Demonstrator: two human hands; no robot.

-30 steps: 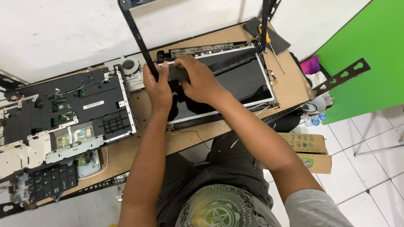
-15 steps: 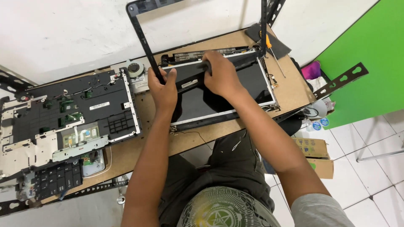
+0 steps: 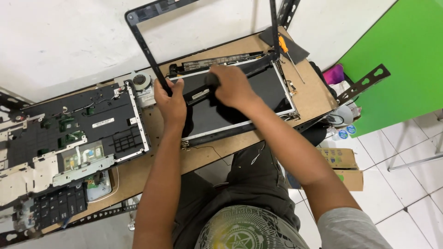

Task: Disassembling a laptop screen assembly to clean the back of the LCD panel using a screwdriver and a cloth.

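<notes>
A laptop screen panel point(image 3: 267, 94) lies flat on a brown board point(image 3: 217, 154). Its black plastic bezel frame point(image 3: 138, 30) is swung up off the panel and stands almost upright against the white wall. My left hand point(image 3: 170, 102) grips the bezel's left bar close to the panel's left edge. My right hand point(image 3: 232, 85) is closed around the bezel's lower strip at the panel's top edge. Both forearms reach forward over my lap.
A stripped laptop base point(image 3: 69, 133) with a cooling fan point(image 3: 138, 80) lies to the left, a loose keyboard point(image 3: 55, 210) near it. An orange-handled screwdriver point(image 3: 288, 50) rests at the back right. A cardboard box point(image 3: 344, 166) sits on the tiled floor beside a green board point(image 3: 397, 55).
The bezel frame has swung further up away from the panel. My right hand has slid left along its lower strip, and my left hand has kept its hold on the left bar.
</notes>
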